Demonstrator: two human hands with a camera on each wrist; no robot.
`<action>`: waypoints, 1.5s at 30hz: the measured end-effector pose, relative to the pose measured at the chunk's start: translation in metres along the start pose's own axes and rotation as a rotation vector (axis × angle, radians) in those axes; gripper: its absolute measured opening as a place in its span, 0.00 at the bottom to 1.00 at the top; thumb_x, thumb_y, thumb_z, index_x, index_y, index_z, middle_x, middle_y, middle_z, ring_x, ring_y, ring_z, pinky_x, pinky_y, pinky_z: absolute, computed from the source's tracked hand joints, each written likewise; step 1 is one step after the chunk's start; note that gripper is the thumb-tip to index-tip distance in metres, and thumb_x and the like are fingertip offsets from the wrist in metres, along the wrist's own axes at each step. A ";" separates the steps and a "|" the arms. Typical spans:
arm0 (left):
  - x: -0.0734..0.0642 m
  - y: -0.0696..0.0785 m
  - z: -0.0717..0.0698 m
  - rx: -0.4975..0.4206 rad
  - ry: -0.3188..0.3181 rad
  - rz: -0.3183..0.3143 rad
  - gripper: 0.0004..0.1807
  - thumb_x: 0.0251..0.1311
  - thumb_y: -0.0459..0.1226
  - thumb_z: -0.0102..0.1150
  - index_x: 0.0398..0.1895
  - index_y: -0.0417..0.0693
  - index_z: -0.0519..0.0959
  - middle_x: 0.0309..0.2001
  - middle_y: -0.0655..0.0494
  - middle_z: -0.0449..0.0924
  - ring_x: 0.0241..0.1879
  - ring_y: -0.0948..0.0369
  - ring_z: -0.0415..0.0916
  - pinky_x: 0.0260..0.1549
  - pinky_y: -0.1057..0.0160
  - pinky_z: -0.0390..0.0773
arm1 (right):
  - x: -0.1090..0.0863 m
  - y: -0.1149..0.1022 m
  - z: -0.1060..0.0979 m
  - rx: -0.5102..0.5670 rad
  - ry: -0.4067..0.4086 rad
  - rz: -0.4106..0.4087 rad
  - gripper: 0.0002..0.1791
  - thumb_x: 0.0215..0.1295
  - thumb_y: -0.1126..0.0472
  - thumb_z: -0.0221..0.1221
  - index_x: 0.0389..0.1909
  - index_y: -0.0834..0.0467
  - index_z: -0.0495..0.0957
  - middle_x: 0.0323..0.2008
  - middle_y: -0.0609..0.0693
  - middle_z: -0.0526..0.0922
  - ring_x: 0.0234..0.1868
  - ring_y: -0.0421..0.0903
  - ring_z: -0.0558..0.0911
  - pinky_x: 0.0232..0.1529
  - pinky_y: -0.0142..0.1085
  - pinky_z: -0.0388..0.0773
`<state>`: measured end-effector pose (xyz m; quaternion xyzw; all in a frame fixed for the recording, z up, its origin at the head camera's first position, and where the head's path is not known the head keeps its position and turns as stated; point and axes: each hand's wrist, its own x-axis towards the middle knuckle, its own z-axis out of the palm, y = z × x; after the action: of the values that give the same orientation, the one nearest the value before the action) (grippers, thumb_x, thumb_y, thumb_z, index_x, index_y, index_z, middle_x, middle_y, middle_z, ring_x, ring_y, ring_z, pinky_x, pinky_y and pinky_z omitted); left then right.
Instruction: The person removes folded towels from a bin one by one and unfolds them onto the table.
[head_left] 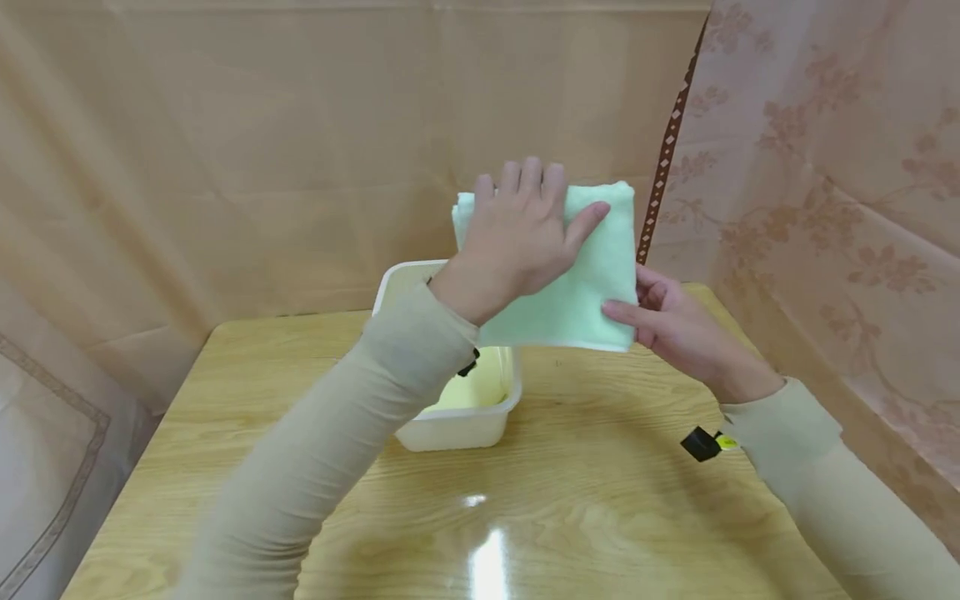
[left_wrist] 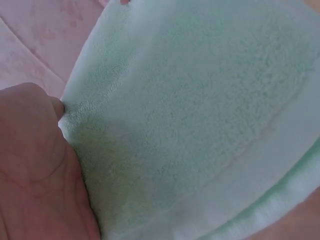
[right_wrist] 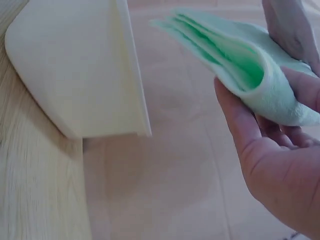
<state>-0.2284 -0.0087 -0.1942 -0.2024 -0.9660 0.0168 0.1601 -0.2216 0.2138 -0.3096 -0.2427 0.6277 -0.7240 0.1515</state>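
Observation:
A folded mint-green towel (head_left: 592, 283) is held up in the air over the right side of a tub and the table. My right hand (head_left: 678, 329) pinches its lower right edge, thumb on the near face and fingers behind. In the right wrist view the rounded fold of the towel (right_wrist: 277, 97) lies between thumb and fingers, with several layers showing. My left hand (head_left: 517, 237) lies across the near face, fingers straight and reaching past the top edge, thumb spread to the right. Up close, the left wrist view shows the fluffy towel (left_wrist: 190, 100) beside my palm (left_wrist: 37, 165).
The cream plastic tub (head_left: 453, 429) stands on the wooden table (head_left: 600, 500), partly hidden by my left sleeve (head_left: 352, 417); something pale yellow lies inside. Beige cloth (head_left: 300, 167) hangs behind the table, and a pink floral curtain (head_left: 847, 208) hangs at the right.

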 end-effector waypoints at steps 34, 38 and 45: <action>-0.055 0.123 0.115 -0.091 -0.220 -0.115 0.31 0.73 0.66 0.23 0.55 0.59 0.68 0.43 0.60 0.66 0.44 0.60 0.62 0.45 0.58 0.63 | -0.093 0.091 -0.090 -0.176 -0.259 0.357 0.22 0.77 0.71 0.48 0.68 0.58 0.65 0.56 0.63 0.79 0.52 0.59 0.83 0.49 0.52 0.82; -0.050 0.127 0.137 -0.064 -0.277 -0.155 0.32 0.73 0.66 0.20 0.55 0.58 0.69 0.46 0.59 0.67 0.47 0.59 0.64 0.48 0.57 0.64 | -0.091 0.099 -0.088 -0.245 -0.208 0.387 0.25 0.76 0.68 0.53 0.70 0.65 0.61 0.55 0.63 0.79 0.50 0.59 0.84 0.48 0.51 0.83; -0.036 0.124 0.182 -0.036 -0.282 -0.180 0.35 0.73 0.66 0.15 0.54 0.56 0.68 0.48 0.57 0.68 0.49 0.57 0.64 0.49 0.56 0.64 | -0.088 0.108 -0.085 -0.283 -0.098 0.461 0.44 0.72 0.65 0.60 0.78 0.66 0.43 0.60 0.66 0.73 0.51 0.60 0.83 0.46 0.52 0.83</action>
<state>-0.2067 0.0969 -0.3896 -0.1138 -0.9932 0.0132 0.0202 -0.2031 0.3129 -0.4378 -0.1469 0.7533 -0.5627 0.3070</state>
